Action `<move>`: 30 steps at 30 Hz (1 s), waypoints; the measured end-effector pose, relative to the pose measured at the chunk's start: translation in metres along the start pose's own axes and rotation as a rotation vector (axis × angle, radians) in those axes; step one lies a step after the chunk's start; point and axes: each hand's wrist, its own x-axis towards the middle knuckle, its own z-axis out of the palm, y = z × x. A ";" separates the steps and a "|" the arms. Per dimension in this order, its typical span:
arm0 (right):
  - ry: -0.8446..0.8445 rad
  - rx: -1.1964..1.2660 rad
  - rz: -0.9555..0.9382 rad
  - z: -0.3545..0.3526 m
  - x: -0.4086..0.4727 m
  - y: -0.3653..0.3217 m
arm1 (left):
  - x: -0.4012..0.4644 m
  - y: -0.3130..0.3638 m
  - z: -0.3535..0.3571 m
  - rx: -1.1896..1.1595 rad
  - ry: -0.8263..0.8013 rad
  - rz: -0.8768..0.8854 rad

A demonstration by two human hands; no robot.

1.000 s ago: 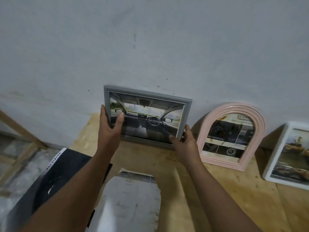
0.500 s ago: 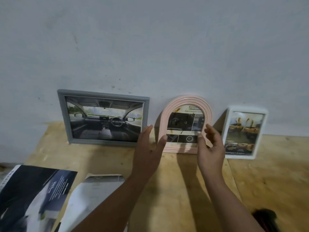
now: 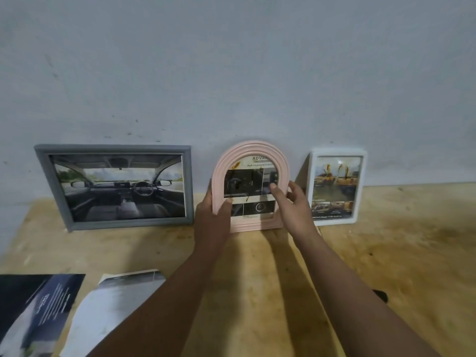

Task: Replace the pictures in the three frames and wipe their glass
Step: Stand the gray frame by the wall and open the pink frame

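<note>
Three frames lean against the grey wall on a wooden table [image 3: 386, 253]. A grey rectangular frame [image 3: 116, 186] with a car-interior picture stands at the left. In the middle stands a pink arched frame [image 3: 251, 161] with a dark brochure picture. A white frame [image 3: 334, 188] with a yellow-toned picture stands at the right. My left hand [image 3: 213, 217] grips the pink frame's left edge, thumb on its front. My right hand [image 3: 289, 202] holds its right edge, thumb on the glass.
A dark brochure [image 3: 33, 310] and a loose pale printed sheet [image 3: 108, 307] lie at the table's front left. A small dark object [image 3: 381, 295] shows behind my right forearm. The wall rises directly behind the frames.
Both hands left the grey frame, which now leans on the wall, moved right and took hold of the pink arched frame's sides. The view shifted right.
</note>
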 end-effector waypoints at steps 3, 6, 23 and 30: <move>-0.011 0.063 0.033 -0.008 -0.015 0.006 | -0.020 -0.004 -0.012 0.007 0.054 0.036; -0.040 0.108 0.096 -0.012 -0.033 0.022 | -0.047 -0.004 -0.026 -0.008 0.066 0.167; 0.156 0.063 0.114 -0.090 -0.126 0.065 | -0.197 -0.049 -0.045 0.881 -0.323 0.951; -0.150 -0.580 0.108 -0.069 -0.158 0.114 | -0.230 -0.094 -0.052 0.975 -0.504 0.783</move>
